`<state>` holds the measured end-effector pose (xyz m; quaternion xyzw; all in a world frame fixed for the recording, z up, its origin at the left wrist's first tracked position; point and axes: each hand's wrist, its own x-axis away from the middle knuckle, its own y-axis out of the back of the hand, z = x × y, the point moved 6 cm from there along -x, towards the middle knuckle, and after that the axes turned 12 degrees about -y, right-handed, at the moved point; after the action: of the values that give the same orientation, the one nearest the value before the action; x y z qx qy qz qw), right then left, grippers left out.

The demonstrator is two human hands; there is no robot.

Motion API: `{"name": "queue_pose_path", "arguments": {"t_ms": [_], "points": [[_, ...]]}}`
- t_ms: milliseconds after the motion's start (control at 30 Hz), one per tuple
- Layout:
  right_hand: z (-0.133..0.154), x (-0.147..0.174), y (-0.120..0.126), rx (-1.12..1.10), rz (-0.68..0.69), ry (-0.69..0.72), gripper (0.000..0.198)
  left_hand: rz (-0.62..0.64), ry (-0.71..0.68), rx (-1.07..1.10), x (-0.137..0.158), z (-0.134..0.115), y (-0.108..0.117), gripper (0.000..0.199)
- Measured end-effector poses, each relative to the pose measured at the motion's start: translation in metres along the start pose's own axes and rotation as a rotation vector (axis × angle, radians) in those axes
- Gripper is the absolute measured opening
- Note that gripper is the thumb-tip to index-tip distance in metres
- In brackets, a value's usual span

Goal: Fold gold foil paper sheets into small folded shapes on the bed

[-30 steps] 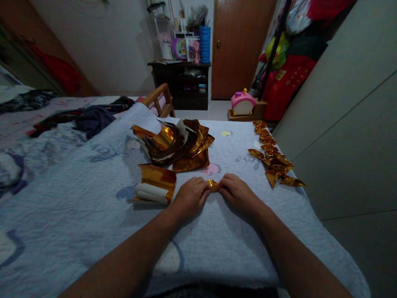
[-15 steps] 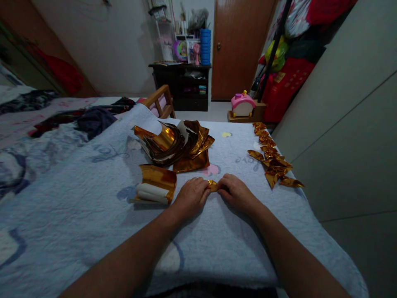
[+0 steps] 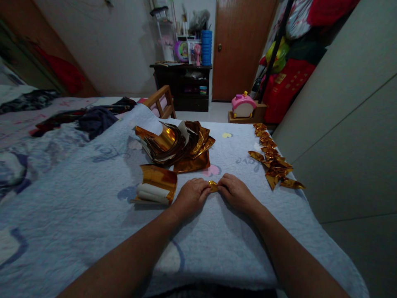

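Observation:
Between my two hands is a small folded piece of gold foil paper [image 3: 213, 186], just above or on the blue bedspread [image 3: 217, 248]. My left hand [image 3: 192, 193] pinches its left end, and my right hand [image 3: 235, 191] pinches the right end; the fingers cover both ends. To the left of my left hand lie a few curled gold paper sheets [image 3: 159, 178] with pale backs showing. Behind them is a thick fanned stack of gold paper [image 3: 173, 142]. At the right edge, a row of folded gold paper pieces [image 3: 274, 165] lies heaped together.
Dark rumpled clothes [image 3: 96, 121] lie at the left on the bedding. Beyond the bed are a wooden chair [image 3: 169, 103], a dark cabinet [image 3: 181, 89] and a pink toy case [image 3: 243, 106]. A pale wardrobe [image 3: 347, 124] stands along the right side.
Both hands keep their pinch on the folded piece, whose visible part looks slightly turned. The whole view has shifted very slightly; the stacks and folded pieces lie as before.

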<state>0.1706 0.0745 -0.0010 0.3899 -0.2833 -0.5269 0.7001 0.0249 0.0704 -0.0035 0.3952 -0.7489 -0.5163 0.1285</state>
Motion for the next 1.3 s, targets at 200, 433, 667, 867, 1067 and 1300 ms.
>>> {"name": "queue_pose_path", "arguments": {"t_ms": [200,433,667,867,1067,1300], "points": [[0.0002,-0.0003,-0.0016,0.053,0.006,-0.014,0.014,-0.067,0.025,0.069,-0.0001,-0.0006,0.0036,0.014],[0.0018,0.0005,-0.0004,0.065,0.026,-0.027,0.016,-0.100,0.061,0.200,-0.0011,-0.0022,0.0065,0.017],[-0.0001,-0.0001,0.0002,0.006,0.018,-0.039,0.013,-0.095,0.075,0.164,-0.0010,-0.0027,0.0087,0.018],[-0.0018,-0.0009,-0.0005,0.008,0.013,-0.057,0.013,-0.062,0.039,0.053,0.0009,-0.0030,0.0067,0.014],[-0.0044,-0.0020,-0.0007,0.016,-0.005,-0.084,0.013,-0.056,0.051,0.020,0.0015,-0.0015,0.0040,0.015],[-0.0069,-0.0040,-0.0033,0.071,-0.016,-0.134,0.010,-0.077,0.109,0.012,0.0022,0.0003,0.0048,0.011]]}}
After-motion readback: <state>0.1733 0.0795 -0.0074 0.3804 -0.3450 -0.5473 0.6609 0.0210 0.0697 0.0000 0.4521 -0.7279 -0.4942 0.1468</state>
